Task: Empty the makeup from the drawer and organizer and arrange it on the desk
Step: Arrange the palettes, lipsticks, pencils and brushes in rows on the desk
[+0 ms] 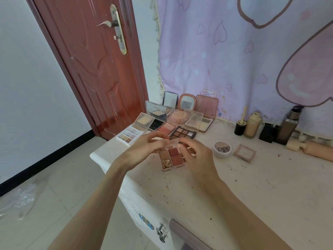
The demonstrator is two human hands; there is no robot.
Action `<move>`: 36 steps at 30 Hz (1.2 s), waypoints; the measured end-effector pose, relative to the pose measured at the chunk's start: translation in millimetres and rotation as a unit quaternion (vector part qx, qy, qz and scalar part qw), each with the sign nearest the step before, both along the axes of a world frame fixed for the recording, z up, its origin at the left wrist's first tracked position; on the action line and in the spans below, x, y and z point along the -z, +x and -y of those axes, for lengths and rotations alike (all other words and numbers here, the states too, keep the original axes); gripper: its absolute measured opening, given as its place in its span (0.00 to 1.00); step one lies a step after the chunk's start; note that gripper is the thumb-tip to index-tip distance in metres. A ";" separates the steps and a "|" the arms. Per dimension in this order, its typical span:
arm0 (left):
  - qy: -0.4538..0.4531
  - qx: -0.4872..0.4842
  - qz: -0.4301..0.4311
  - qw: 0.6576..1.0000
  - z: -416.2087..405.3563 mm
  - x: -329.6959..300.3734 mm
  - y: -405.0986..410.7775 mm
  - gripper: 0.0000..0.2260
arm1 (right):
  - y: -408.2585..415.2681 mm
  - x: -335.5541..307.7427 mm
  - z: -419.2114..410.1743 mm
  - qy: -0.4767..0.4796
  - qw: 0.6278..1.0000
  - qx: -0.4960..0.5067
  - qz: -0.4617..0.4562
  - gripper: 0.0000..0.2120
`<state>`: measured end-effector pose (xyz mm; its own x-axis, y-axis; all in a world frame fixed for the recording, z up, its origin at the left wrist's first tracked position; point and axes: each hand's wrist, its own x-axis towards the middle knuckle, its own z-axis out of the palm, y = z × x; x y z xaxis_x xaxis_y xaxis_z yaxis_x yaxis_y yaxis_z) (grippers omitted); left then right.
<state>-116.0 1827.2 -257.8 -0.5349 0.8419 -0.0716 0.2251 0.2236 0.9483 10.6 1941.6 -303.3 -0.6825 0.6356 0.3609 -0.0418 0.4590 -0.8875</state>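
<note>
A small pink four-pan eyeshadow palette point(172, 158) lies open on the white desk point(252, 186), its clear lid raised. My left hand point(144, 150) pinches the lid's left edge. My right hand point(195, 154) pinches its right edge. Behind them, several open palettes and compacts stand in a cluster: a white nine-pan palette point(128, 135), a dark nine-pan palette point(182, 134), a blush point(166, 128) and a pink round mirror compact point(187, 102).
A round white jar point(222, 149) and a square pink compact point(244, 153) sit to the right. Foundation bottles point(253, 126) and dark bottles point(286, 129) line the back wall. A tube point(313, 150) lies at the far right. A drawer front point(187, 237) shows below the desk edge.
</note>
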 end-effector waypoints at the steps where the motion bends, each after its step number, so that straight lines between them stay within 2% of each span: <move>1: -0.007 0.006 0.006 1.000 -0.8 0.8 0.3 0.27 | -0.6 0.5 -1.5 0.010 1.000 0.008 -0.002 0.06; 4: -0.004 -0.006 0.015 1.000 -1.9 4.8 4.8 0.26 | -1.5 1.1 -5.1 0.031 0.999 0.008 -0.007 0.04; 6: 0.015 -0.047 0.012 0.999 -2.0 7.8 10.1 0.24 | -1.6 2.0 -5.0 0.027 1.000 -0.002 -0.010 0.04; 9: 0.009 -0.092 -0.018 0.996 -1.6 14.1 19.3 0.26 | -2.0 0.8 -3.6 -0.002 1.000 0.000 -0.005 0.04; 13: -0.029 -0.108 -0.108 0.988 3.8 28.8 28.9 0.43 | -4.1 -0.5 -3.3 -0.064 0.998 0.012 -0.009 0.05; 15: -0.053 -0.111 -0.179 0.976 7.0 37.1 33.8 0.47 | -5.6 -0.8 -3.3 -0.082 0.996 0.019 -0.006 0.07; 17: -0.062 -0.121 -0.242 0.961 10.0 44.6 36.9 0.45 | -7.1 -1.3 -3.6 -0.108 0.994 0.023 -0.003 0.07; 20: -0.044 -0.158 -0.285 0.944 14.1 51.7 36.4 0.38 | -9.5 -1.5 -1.6 -0.140 0.990 0.013 -0.001 0.07; 25: -0.044 -0.247 -0.333 0.909 21.1 56.1 29.4 0.32 | -32.5 -7.9 4.1 -0.100 0.993 0.023 0.055 0.09; 28: -0.068 -0.266 -0.326 0.904 25.1 55.5 18.5 0.32 | -60.3 -9.3 7.7 -0.099 0.992 0.023 0.077 0.07; 36: -0.024 -0.290 -0.280 0.915 30.8 56.8 2.4 0.34 | -111.2 8.4 8.9 -0.093 0.988 0.085 0.086 0.08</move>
